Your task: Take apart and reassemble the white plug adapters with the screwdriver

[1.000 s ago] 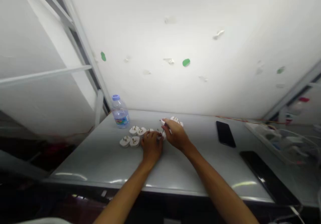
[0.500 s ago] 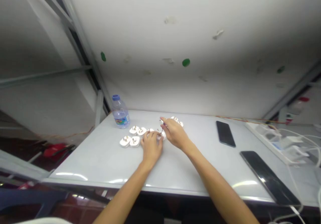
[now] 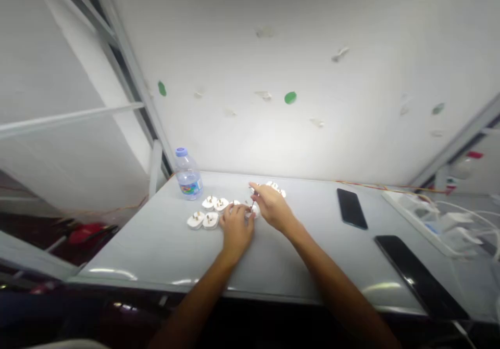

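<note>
Several white three-pin plugs (image 3: 208, 211) lie pins-up in a cluster on the grey table (image 3: 164, 245). My left hand (image 3: 235, 229) rests on the table with its fingers closed around one white plug (image 3: 250, 212) at the right end of the cluster. Just to its right, my right hand (image 3: 272, 207) pinches a thin screwdriver (image 3: 253, 201) whose tip points down onto that plug. More white plugs (image 3: 275, 187) lie just behind my right hand.
A small water bottle (image 3: 188, 174) with a blue cap stands at the table's back left. Two black phones (image 3: 351, 208) (image 3: 417, 276) lie on the right. A white power strip with cables (image 3: 441, 224) sits at the far right. A white wall rises behind.
Both hands stay on the same plug with only slight shifts. The room's brightness flickers between frames.
</note>
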{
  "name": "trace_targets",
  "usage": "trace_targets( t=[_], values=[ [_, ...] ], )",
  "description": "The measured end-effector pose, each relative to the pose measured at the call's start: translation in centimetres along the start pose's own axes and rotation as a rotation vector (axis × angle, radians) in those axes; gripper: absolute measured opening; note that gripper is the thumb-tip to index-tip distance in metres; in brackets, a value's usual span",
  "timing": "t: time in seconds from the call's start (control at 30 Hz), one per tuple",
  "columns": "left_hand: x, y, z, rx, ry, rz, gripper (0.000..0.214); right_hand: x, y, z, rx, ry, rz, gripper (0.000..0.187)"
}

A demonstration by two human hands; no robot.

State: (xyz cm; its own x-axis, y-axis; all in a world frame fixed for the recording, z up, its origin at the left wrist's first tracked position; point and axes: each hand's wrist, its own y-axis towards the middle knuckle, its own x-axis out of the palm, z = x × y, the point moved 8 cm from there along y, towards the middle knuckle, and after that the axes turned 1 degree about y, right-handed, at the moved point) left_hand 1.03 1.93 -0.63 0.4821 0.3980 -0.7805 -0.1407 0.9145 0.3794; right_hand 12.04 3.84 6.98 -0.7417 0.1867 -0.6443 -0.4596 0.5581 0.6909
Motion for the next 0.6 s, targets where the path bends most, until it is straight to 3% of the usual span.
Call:
trace_targets(
  t=[0.17, 0.37, 0.5, 0.6],
  values=[
    [0.13, 0.07, -0.07, -0.004, 0.01, -0.012, 0.021, 0.08, 0.02, -0.05, -0.007, 0.054, 0.007, 0.043],
    [0.03, 0.08, -0.05, -0.003, 0.003, -0.004, 0.02, -0.26, -0.03, 0.41, 0.042, 0.027, 0.024, 0.034],
    [0.0, 0.02, -0.02, 0.002, 0.0, -0.001, 0.021, -0.14, -0.09, 0.46, 0.057, 0.159, -0.012, 0.041],
    [-0.01, 0.02, 0.0, 0.004, 0.007, -0.001, 0.021, -0.1, 0.0, 0.61, 0.066, 0.191, 0.007, 0.034]
  ],
)
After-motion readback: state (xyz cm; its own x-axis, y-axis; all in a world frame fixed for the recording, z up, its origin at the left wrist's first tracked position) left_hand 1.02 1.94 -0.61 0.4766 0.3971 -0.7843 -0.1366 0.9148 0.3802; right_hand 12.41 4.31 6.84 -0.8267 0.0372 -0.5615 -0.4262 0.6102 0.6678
